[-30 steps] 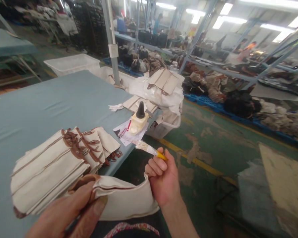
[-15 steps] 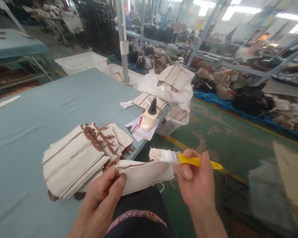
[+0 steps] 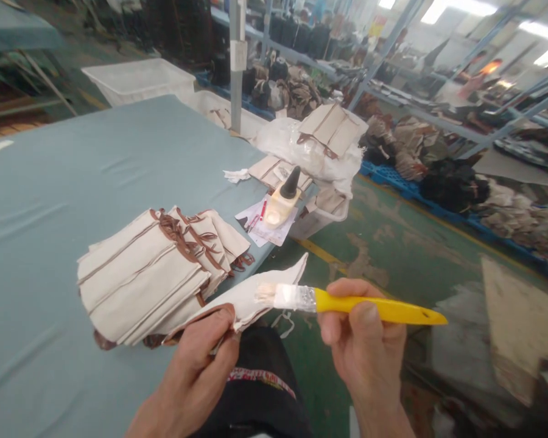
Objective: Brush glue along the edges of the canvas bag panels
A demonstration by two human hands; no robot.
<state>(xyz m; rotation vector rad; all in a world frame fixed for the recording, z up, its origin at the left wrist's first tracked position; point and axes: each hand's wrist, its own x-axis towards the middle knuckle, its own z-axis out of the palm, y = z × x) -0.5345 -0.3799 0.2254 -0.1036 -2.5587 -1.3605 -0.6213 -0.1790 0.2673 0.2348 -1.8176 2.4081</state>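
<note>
My left hand (image 3: 205,353) is closed on the edge of a cream fabric piece (image 3: 251,292) with brown trim, which juts past the table edge with its far corner raised. In my right hand (image 3: 360,328) is a paintbrush (image 3: 374,307) with a yellow handle, gripped between thumb and fingers. Its pale bristles lie over the cream piece, apparently touching it. Left of my left hand, a stack of similar cream pieces (image 3: 137,274) with brown strips lies on the table. A pale yellow bottle with a black nozzle (image 3: 281,204) stands farther back, on a sheet of paper.
The table (image 3: 95,164) has a blue-green cover. A red pen (image 3: 263,210) lies by the bottle. White bins (image 3: 137,82) stand behind the table, and a plastic-wrapped bundle (image 3: 278,137) is at its far corner. A metal post (image 3: 236,79) rises there. Blue pallets (image 3: 393,176) hold heaped material.
The cream piece has been turned and opened, its far corner now lifted and its pale face up. My right hand has brought the brush slightly left and down over it. The view has shifted.
</note>
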